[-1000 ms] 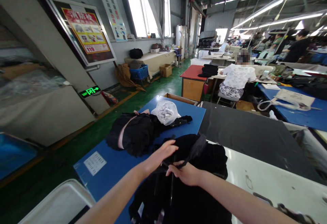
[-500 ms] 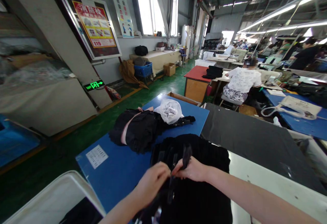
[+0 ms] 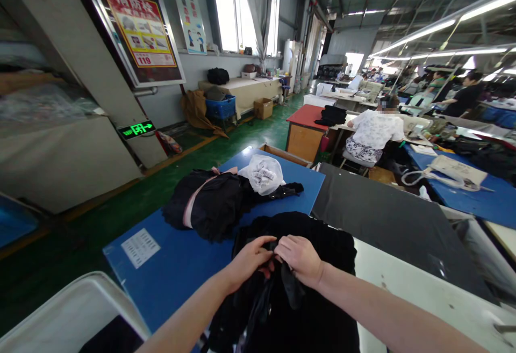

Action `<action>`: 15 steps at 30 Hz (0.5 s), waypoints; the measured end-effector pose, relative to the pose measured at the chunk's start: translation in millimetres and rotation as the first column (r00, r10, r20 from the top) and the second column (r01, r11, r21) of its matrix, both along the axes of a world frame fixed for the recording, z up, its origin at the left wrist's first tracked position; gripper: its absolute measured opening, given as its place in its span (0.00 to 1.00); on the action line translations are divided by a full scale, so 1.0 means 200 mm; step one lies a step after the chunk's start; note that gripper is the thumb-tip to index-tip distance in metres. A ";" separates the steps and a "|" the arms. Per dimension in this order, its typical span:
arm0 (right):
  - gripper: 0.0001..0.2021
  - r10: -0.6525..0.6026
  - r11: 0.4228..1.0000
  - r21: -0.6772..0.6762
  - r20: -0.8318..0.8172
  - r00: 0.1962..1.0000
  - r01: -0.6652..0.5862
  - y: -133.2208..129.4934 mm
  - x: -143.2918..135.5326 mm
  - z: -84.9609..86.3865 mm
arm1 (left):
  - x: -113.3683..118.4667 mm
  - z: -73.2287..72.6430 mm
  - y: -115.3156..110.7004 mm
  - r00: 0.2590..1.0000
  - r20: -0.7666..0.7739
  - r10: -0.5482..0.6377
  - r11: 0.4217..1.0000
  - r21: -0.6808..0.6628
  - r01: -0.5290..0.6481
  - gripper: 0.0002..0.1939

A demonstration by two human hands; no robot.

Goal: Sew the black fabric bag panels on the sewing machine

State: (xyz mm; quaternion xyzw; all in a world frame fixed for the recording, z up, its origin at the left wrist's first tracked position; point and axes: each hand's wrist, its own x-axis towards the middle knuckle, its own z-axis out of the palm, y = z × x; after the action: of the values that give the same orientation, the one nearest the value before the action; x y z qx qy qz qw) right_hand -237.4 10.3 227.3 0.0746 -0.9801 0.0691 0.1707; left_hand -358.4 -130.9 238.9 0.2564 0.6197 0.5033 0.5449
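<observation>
A pile of black garments (image 3: 318, 299) lies across the blue table top and the white surface in front of me. Above it, my left hand (image 3: 252, 259) has its thumb and fingers bent around part of the black cloth. My right hand (image 3: 299, 259) touches it fingertip to fingertip, closed on a black strip (image 3: 292, 288) that hangs down below the fingers. The exact spot between the fingertips is hidden. Behind the pile, a black bundle tied with a pink band (image 3: 209, 202) rests beside a clear plastic bag of white labels (image 3: 264, 174).
The blue table (image 3: 169, 283) carries a white sticker at its left. A white bin (image 3: 80, 304) with dark cloth stands at the lower left. A dark grey surface (image 3: 387, 218) extends to the right. Beyond it, a person in a white top (image 3: 377, 130) sits by a sewing machine.
My left hand has moved up and right, its fingers now at the black cloth. My right hand has turned over, knuckles up, and the strip now hangs down instead of standing up.
</observation>
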 end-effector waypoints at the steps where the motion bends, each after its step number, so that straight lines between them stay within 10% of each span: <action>1: 0.15 -0.020 0.999 0.024 -0.025 0.999 0.021 0.00 0.00 0.00 | 0.00 0.00 0.01 0.999 0.044 -0.001 1.000 -0.010 0.001 0.27; 6: 0.15 -0.013 0.997 0.080 -0.108 0.994 0.021 -0.02 0.01 -0.03 | 0.01 -0.03 0.07 0.966 0.257 0.000 1.000 -0.021 0.006 0.23; 15: 0.18 0.057 0.995 -0.072 -0.176 0.983 -0.070 -0.01 0.04 -0.01 | -0.11 0.11 0.10 0.914 0.164 0.372 0.886 0.231 -0.403 0.13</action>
State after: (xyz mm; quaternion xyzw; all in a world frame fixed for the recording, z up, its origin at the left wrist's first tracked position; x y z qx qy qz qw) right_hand -229.7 7.3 225.0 0.1050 -0.9551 0.1057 0.2561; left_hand -380.7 -111.2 260.5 0.1672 0.5548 0.6927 0.4295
